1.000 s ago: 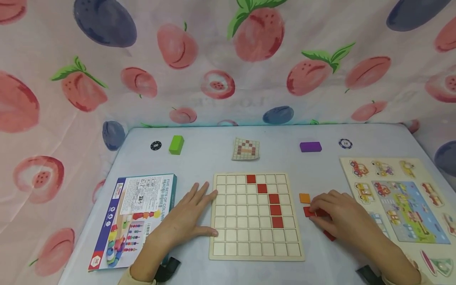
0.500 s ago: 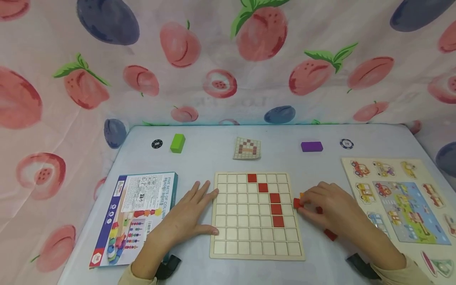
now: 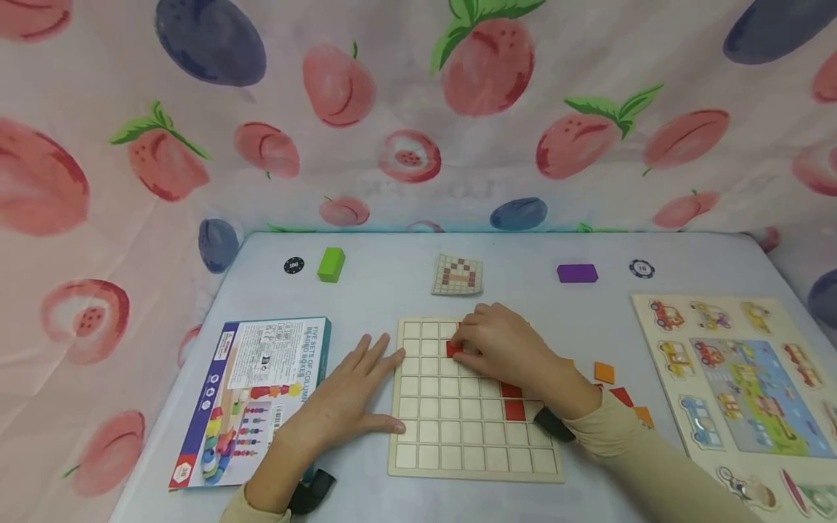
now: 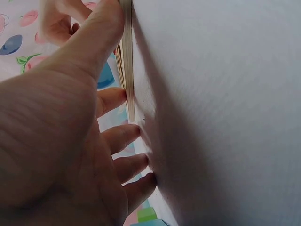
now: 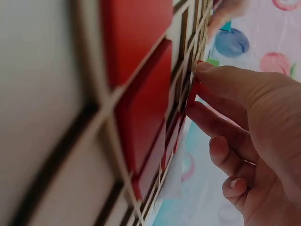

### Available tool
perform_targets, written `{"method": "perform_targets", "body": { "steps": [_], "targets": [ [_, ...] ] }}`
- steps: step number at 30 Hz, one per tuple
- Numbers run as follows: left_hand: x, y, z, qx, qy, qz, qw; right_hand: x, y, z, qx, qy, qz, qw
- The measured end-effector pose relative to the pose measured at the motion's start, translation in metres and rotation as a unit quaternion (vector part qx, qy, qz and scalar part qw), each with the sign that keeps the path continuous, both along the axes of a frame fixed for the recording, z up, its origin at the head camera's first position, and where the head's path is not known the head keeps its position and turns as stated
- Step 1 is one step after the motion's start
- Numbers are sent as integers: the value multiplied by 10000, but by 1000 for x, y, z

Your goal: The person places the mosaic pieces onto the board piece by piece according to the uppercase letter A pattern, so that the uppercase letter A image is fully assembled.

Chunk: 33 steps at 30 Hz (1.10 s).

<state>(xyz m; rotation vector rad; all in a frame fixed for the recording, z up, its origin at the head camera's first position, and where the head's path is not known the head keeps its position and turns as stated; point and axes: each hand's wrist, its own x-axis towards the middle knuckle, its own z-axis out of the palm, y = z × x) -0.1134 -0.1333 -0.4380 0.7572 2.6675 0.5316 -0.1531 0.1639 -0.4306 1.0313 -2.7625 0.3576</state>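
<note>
The right hand [image 3: 500, 347] has its fingers [image 5: 221, 80] curled together and pinched on a red tile [image 3: 454, 349], which sits at a cell in the second row of the wooden grid board [image 3: 458, 457], left of the board's middle. Under and behind that hand, more red tiles [image 3: 514, 410] lie in cells on the board's right half. The left hand [image 3: 343, 396] lies flat with fingers spread and straight, fingertips and thumb touching the board's left edge, palm on the worktop [image 3: 379, 290]. Just left of that hand is a blue toy box [image 3: 251, 392]. Right of the board, loose orange tiles [image 3: 604, 373] and a red one lie by the right sleeve, near a vehicle puzzle [image 3: 739, 378]. Further back stand a pattern card [image 3: 457, 274], a green block [image 3: 330, 264], a purple block [image 3: 577, 273] and two chips [image 3: 293, 265].
</note>
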Motion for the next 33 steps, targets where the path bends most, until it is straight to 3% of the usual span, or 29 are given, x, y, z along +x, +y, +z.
{"method": "perform_targets", "body": {
  "steps": [10,15,22,29,33],
  "targets": [
    [-2,2,0,-108,4,-15,9999,-4,-10,-4,307,147,11,9994],
    [0,2,-1,-100,11,-12,9999,6,5,0,180,-112,-93,9997],
    [0,2,-2,-167,51,-25,9998,36,56,4,-97,-620,-940,9936],
    [-1,3,-1,-151,1,-58,9999,86,111,-3,-29,-1021,-1979,9749],
    [-1,2,0,-123,-17,-33,9999,105,132,-5,-118,-899,-2334,9681]
  ]
}}
